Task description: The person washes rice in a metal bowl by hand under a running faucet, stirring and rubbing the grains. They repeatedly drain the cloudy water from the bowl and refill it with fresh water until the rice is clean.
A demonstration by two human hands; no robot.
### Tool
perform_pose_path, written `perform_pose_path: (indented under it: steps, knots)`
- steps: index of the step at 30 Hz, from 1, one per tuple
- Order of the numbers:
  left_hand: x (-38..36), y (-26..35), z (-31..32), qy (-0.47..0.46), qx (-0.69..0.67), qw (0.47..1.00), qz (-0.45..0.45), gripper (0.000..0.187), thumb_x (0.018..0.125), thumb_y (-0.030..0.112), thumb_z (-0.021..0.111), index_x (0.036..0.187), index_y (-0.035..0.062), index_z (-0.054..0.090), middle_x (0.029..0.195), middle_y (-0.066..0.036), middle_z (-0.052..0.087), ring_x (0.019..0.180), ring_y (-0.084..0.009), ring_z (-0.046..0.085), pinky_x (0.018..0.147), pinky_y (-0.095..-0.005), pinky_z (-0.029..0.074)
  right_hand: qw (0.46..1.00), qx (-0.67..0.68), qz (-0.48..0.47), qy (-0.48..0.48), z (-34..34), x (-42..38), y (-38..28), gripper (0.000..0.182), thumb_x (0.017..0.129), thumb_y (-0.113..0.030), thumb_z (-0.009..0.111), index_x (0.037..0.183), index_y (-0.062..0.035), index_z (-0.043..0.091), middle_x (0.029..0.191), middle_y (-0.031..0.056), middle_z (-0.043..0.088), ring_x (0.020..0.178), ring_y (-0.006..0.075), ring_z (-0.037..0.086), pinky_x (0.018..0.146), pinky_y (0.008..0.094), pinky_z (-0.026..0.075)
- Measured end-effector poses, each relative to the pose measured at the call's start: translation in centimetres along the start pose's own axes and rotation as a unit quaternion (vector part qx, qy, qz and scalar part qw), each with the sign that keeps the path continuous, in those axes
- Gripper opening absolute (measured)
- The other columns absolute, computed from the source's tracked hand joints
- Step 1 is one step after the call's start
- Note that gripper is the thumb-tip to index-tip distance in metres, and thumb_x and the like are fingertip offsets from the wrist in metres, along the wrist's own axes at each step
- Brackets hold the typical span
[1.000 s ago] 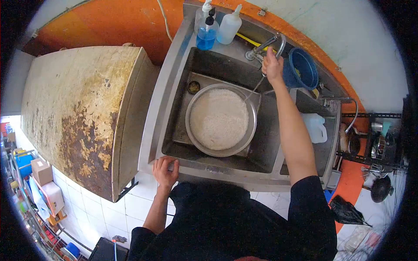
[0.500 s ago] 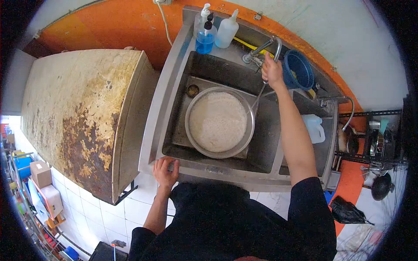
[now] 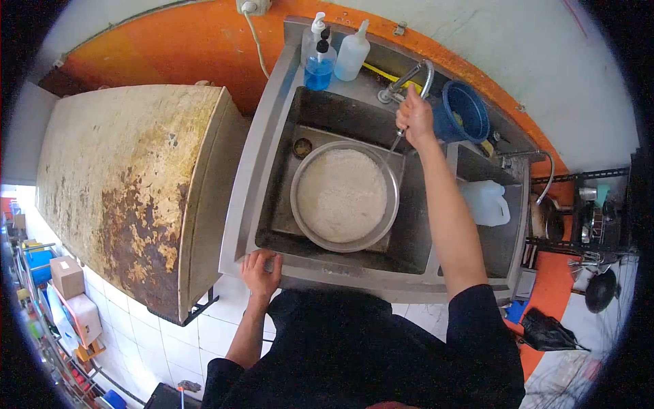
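A round metal bowl (image 3: 295, 194) stands in the left sink basin, holding white grains that look like rice (image 3: 347, 194) in cloudy water. My right hand (image 3: 415, 118) is wrapped round the flexible faucet hose (image 3: 428, 76), above and right of the bowl. From its end, a thin stream of water (image 3: 394, 144) runs down toward the bowl's upper right rim. My left hand (image 3: 261, 270) rests on the front edge of the steel sink (image 3: 327, 269), below and left of the bowl, holding nothing, its thumb apart from the fingers.
Pump bottles with blue liquid (image 3: 319, 73) and a white squeeze bottle (image 3: 352, 56) stand on the back ledge. Right of the faucet is a blue bucket (image 3: 443, 123); a translucent jug (image 3: 485, 203) sits in the right basin. A rusty-topped cabinet (image 3: 129, 198) flanks the sink's left.
My right hand has moved slightly left and down with the hose, bringing the stream closer to the bowl's upper right. My left hand stays on the sink edge.
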State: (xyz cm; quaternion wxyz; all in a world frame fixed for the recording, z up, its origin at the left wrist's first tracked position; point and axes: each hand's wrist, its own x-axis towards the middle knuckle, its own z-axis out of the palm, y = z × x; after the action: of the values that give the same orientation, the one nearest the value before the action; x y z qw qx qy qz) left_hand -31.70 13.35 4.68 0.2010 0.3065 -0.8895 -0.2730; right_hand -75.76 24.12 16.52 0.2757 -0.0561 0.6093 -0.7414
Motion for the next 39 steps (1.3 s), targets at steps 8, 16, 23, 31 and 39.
perform_pose_path:
  steps: [8, 16, 23, 31, 39]
  knots:
    - [2.0, 0.7, 0.3, -0.050, -0.095, 0.993, -0.041, 0.012, 0.070, 0.013, 0.068, 0.076, 0.0095, 0.059, 0.082, -0.006, 0.060, 0.079, -0.0245, 0.056, 0.069, -0.0353, 0.042, 0.989, -0.138, -0.060, -0.004, -0.1, -0.9, 3.2, 0.024, 0.088, -0.031, 0.053, 0.083, -0.0078, 0.049, 0.068, 0.0035, 0.054, 0.057, 0.0120, 0.052, 0.054, 0.0271, 0.043]
    - [9.0, 4.9, 7.9, -0.250, -0.232, 0.934, -0.109, 0.021, 0.074, 0.017, 0.066, 0.087, 0.0026, 0.058, 0.088, -0.014, 0.060, 0.081, -0.0278, 0.058, 0.070, -0.0357, 0.047, 0.987, 0.033, 0.140, 0.077, -11.1, -6.7, 16.5, 0.032, 0.089, -0.035, 0.048, 0.109, -0.0099, 0.047, 0.098, 0.0071, 0.057, 0.085, 0.0163, 0.055, 0.073, 0.0308, 0.044]
    - [7.2, -4.0, 28.5, -0.248, -0.229, 0.878, -0.338, 0.085, 0.070, 0.038, 0.071, 0.132, -0.0008, 0.029, 0.124, -0.024, 0.044, 0.111, -0.0340, 0.048, 0.093, -0.0370, 0.039, 0.928, -0.178, 0.274, 0.179, -19.7, -11.1, 38.8, 0.065, 0.084, -0.041, 0.055, 0.134, -0.0092, 0.028, 0.129, 0.0105, 0.038, 0.113, 0.0269, 0.042, 0.093, 0.0427, 0.034]
    - [14.5, -2.7, 29.8, -0.406, -0.258, 0.688, -0.543, 0.103, 0.060, 0.053, 0.072, 0.132, -0.0048, 0.028, 0.128, -0.020, 0.043, 0.115, -0.0283, 0.045, 0.096, -0.0365, 0.037, 0.878, 0.215, 0.412, 0.114, -15.6, -8.8, 36.7, 0.085, 0.079, -0.061, 0.049, 0.138, -0.0092, 0.017, 0.139, 0.0132, 0.027, 0.127, 0.0317, 0.028, 0.101, 0.0520, 0.027]
    - [11.1, -2.9, 33.6, -0.461, -0.424, 0.609, -0.486, 0.065, 0.069, 0.027, 0.073, 0.121, -0.0013, 0.045, 0.113, -0.015, 0.055, 0.097, -0.0247, 0.057, 0.083, -0.0358, 0.047, 0.905, 0.056, 0.419, 0.037, -23.0, -15.6, 50.0, 0.069, 0.085, -0.056, 0.042, 0.134, -0.0084, 0.029, 0.133, 0.0116, 0.038, 0.119, 0.0266, 0.039, 0.097, 0.0416, 0.036]
